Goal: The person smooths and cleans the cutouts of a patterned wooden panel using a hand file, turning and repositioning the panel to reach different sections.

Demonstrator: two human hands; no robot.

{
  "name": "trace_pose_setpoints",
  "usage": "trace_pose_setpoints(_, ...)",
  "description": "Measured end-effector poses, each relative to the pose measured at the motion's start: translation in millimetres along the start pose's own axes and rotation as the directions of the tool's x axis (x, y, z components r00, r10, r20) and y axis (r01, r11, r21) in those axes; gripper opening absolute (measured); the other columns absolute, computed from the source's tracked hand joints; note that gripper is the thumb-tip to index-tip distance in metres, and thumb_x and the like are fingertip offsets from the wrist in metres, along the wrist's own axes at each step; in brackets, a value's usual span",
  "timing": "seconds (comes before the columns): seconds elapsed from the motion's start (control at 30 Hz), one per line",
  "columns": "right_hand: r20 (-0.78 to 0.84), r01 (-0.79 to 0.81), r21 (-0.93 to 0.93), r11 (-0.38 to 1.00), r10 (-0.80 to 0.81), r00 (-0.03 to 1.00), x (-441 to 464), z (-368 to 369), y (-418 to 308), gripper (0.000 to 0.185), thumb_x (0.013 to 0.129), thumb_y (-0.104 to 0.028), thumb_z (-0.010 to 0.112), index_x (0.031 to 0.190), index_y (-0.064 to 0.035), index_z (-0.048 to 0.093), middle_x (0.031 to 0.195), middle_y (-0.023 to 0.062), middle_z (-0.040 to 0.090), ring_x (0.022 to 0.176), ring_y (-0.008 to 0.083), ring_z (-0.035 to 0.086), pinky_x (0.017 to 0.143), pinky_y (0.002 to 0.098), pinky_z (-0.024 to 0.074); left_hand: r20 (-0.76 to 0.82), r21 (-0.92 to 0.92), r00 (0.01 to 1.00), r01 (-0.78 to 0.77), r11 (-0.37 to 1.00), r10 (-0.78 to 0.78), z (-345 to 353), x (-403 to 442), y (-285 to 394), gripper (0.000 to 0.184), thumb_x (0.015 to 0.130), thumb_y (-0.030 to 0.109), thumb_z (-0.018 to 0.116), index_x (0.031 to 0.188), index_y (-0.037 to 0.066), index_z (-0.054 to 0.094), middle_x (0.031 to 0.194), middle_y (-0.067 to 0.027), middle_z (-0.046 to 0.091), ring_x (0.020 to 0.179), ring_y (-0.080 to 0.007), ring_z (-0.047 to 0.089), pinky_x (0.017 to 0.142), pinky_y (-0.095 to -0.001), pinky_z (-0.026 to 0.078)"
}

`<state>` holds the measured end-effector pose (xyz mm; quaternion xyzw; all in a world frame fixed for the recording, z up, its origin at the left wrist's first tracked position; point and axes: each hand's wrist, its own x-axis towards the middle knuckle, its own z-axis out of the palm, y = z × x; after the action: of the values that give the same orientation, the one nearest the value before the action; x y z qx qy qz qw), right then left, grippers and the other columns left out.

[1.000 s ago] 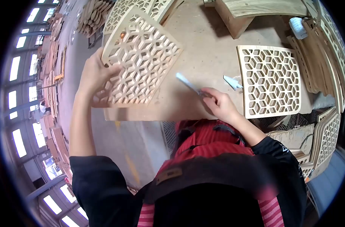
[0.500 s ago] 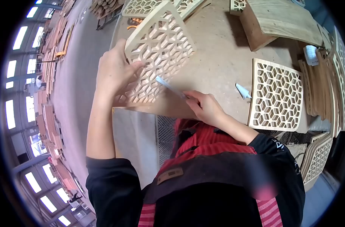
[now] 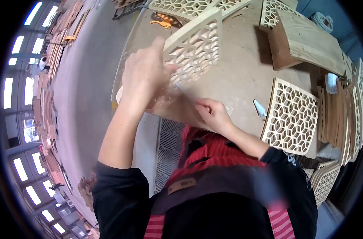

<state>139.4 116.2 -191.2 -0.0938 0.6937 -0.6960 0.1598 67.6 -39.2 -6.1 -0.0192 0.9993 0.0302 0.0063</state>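
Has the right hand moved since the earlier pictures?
Yes. Against the flat-lying lattice panel, the right hand has shifted left, away from it and closer to the left hand.

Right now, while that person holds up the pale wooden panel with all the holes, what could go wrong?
The thin, straight, pale bluish tool in the right hand points toward the pale wooden lattice panel, so it might slip and poke the left hand gripping that panel. The panel is also tilted up off the tabletop, so it could tip over if the grip loosens.
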Motion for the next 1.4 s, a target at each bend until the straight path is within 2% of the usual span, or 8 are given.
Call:
trace_pose_setpoints(0.6, -0.043, 0.118, -0.435, 0.893, -0.151, 0.988, 31, 29, -17, 0.024, 0.088, -0.009, 0.06, 0.108, 0.0033, 0.066, 0.089, 0.0261, 0.066, 0.082, 0.0398, 0.067, 0.07, 0.0397, 0.0539, -0.328, -0.076, 0.911, -0.288, 0.955, 0.249, 17, -17, -11, 0.038, 0.069, 0.017, 0.075, 0.099, 0.003, 0.056, 0.077, -0.0206, 0.064, 0.08, -0.0412, 0.062, 0.072, -0.0501, 0.048)
trace_pose_setpoints(0.73, 0.036, 0.095, -0.387, 0.917, -0.087, 0.996, 25, 24, -11, 0.024, 0.09, -0.008, 0.058, 0.109, 0.0048, 0.065, 0.092, 0.0259, 0.067, 0.083, 0.029, 0.07, 0.07, 0.0338, 0.0528, -0.175, -0.079, 0.975, -0.154, 0.985, 0.138, 19, -14, -13, 0.035, 0.072, 0.016, 0.074, 0.098, 0.003, 0.053, 0.079, -0.0195, 0.063, 0.079, -0.04, 0.062, 0.071, -0.0495, 0.047)
trace_pose_setpoints(0.8, -0.013, 0.18, -0.325, 0.928, -0.195, 0.981, -5, 11, -3, 0.024, 0.089, -0.012, 0.058, 0.107, 0.0032, 0.066, 0.083, 0.0267, 0.066, 0.077, 0.0393, 0.068, 0.067, 0.0406, 0.0537, -0.142, -0.144, 0.986, -0.11, 0.984, 0.089, 16, -16, -13, 0.03, 0.076, 0.017, 0.07, 0.097, 0.004, 0.053, 0.078, -0.0188, 0.064, 0.08, -0.0396, 0.062, 0.072, -0.0494, 0.047)
trace_pose_setpoints(0.83, -0.013, 0.155, -0.349, 0.924, -0.17, 0.985, -15, 6, -6, 0.026, 0.09, -0.012, 0.058, 0.108, 0.0044, 0.066, 0.082, 0.0259, 0.067, 0.076, 0.0369, 0.069, 0.067, 0.0385, 0.0538, -0.329, -0.069, 0.918, -0.256, 0.964, 0.221, 18, -17, -17, 0.017, 0.073, 0.004, 0.058, 0.09, 0.002, 0.055, 0.067, -0.0155, 0.065, 0.065, -0.0312, 0.068, 0.059, -0.0411, 0.053)
trace_pose_setpoints(0.97, 0.068, 0.123, -0.431, 0.894, -0.103, 0.992, 8, 16, 0, 0.027, 0.092, -0.011, 0.057, 0.109, 0.0078, 0.065, 0.086, 0.027, 0.068, 0.08, 0.0292, 0.071, 0.071, 0.0355, 0.0539, -0.193, -0.046, 0.969, -0.164, 0.985, 0.152, 21, -16, -13, 0.025, 0.069, 0.005, 0.064, 0.093, 0.002, 0.058, 0.075, -0.0156, 0.068, 0.071, -0.0292, 0.07, 0.06, -0.0368, 0.055)
trace_pose_setpoints(1.13, 0.142, 0.152, -0.337, 0.929, -0.11, 0.984, 36, 29, -7, 0.022, 0.093, -0.006, 0.052, 0.106, 0.0086, 0.063, 0.061, 0.013, 0.05, 0.058, 0.0129, 0.044, 0.052, 0.0322, 0.0388, -0.227, -0.146, 0.967, -0.149, 0.978, 0.113, 18, -19, -14, 0.022, 0.07, 0.002, 0.061, 0.092, -0.002, 0.058, 0.07, -0.0154, 0.067, 0.067, -0.0298, 0.069, 0.058, -0.0395, 0.055)
trace_pose_setpoints(1.27, 0.119, 0.046, -0.265, 0.963, -0.014, 0.993, -14, -2, 16, 0.033, 0.095, -0.008, 0.051, 0.118, 0.0143, 0.058, 0.102, 0.0243, 0.068, 0.096, 0.0217, 0.065, 0.088, 0.0314, 0.0489, -0.254, -0.156, 0.96, -0.164, 0.974, 0.121, 18, -20, -18, 0.024, 0.069, 0.003, 0.062, 0.092, -0.002, 0.058, 0.07, -0.015, 0.068, 0.068, -0.0293, 0.07, 0.058, -0.038, 0.055)
trace_pose_setpoints(1.4, 0.132, 0.166, -0.528, 0.833, -0.113, 0.985, 31, 23, 11, 0.022, 0.092, -0.005, 0.05, 0.1, 0.0123, 0.062, 0.078, 0.0229, 0.064, 0.071, 0.0209, 0.063, 0.066, 0.0352, 0.0484, -0.274, -0.125, 0.955, -0.157, 0.98, 0.118, 29, -15, -14, 0.025, 0.068, 0.005, 0.064, 0.092, -0.002, 0.059, 0.068, -0.0152, 0.068, 0.067, -0.0283, 0.07, 0.058, -0.0358, 0.056)
